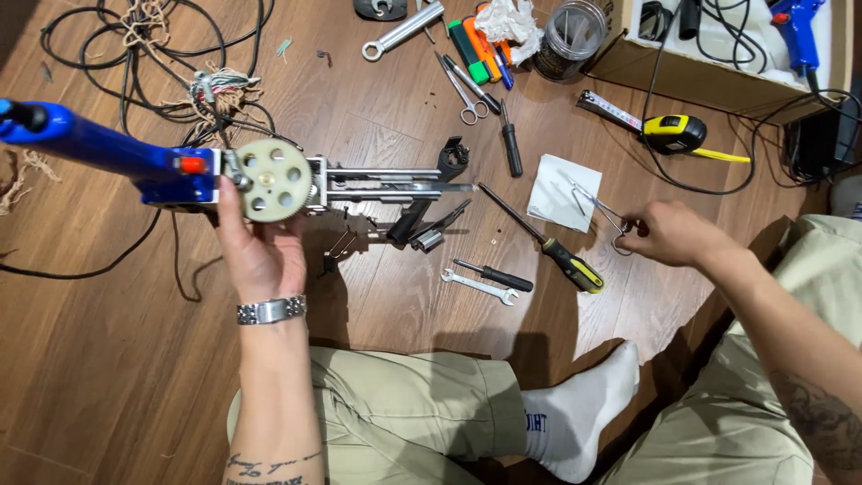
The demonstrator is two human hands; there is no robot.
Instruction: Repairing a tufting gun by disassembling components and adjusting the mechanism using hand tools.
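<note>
My left hand [256, 247] holds up a blue power tool [117, 153] with its casing off. Its cream gear wheel [274, 180] and bare metal rails [386, 180] point to the right, above the wooden floor. My right hand [669, 233] pinches a bent wire spring piece [597, 208] just right of a white paper square [561, 190]. A yellow-and-black screwdriver [548, 244] lies between my two hands. A small wrench [480, 286] and a small black screwdriver [494, 274] lie below the tool's rails.
Tangled black cables [162, 54] and string lie at the top left. Scissors [465, 90], a long wrench [404, 31], markers [476, 49], a jar [570, 36], a yellow tape measure [673, 133] and a cardboard box [718, 54] holding a blue glue gun sit along the top. My legs and a white sock [584, 413] fill the bottom.
</note>
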